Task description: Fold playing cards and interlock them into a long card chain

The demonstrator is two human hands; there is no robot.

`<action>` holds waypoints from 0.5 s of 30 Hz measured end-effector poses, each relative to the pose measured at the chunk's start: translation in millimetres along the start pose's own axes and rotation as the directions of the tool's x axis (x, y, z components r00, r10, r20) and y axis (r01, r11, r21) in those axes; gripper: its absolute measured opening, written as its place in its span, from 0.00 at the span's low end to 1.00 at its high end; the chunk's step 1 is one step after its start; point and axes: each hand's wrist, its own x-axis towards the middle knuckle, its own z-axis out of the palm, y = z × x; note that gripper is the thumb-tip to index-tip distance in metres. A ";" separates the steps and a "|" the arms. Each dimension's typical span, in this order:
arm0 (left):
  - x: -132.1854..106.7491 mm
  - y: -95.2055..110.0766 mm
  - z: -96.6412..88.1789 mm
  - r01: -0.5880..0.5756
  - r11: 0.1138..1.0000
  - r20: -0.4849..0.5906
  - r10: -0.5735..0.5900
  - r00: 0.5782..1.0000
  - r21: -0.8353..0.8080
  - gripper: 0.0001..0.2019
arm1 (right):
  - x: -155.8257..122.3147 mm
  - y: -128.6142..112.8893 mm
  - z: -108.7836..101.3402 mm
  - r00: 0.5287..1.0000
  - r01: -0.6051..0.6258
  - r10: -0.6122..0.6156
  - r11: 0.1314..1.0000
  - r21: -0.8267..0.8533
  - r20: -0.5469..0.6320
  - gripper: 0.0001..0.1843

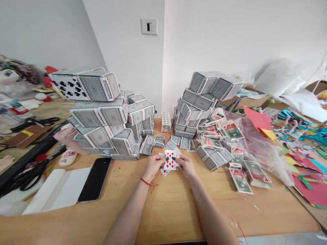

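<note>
Both my hands meet over the middle of the wooden table (168, 204). My left hand (152, 165) and my right hand (186, 164) pinch the two sides of a playing card with red diamonds (170, 160), held face up. More cards (165, 170) lie under it on the table. A red string bracelet circles my left wrist. Just beyond my hands lie folded card blocks with grey patterned backs (152, 143).
A tall stack of folded card blocks (107, 115) rises at left, another stack (201, 98) at right. Card packs (238, 180) lie to the right. A black phone (95, 179), white paper (58, 190) and scissors (30, 175) sit left. Coloured paper scraps (301, 146) fill the far right.
</note>
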 end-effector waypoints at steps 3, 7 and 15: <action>0.5 -3.4 3.1 -0.091 0.992 -0.006 0.091 0.996 0.082 0.07 | 0.6 1.1 0.6 1.000 -0.001 0.001 1.000 0.012 -0.015 0.13; -2.0 -6.6 10.2 -0.301 0.897 -0.062 0.338 0.939 0.324 0.08 | 1.3 2.6 1.6 1.000 -0.005 0.005 1.000 0.011 -0.031 0.15; -5.4 -9.5 14.1 -0.278 0.647 -0.058 0.447 0.893 0.710 0.11 | -1.3 0.0 6.2 0.998 0.030 -0.034 0.997 -0.069 -0.058 0.15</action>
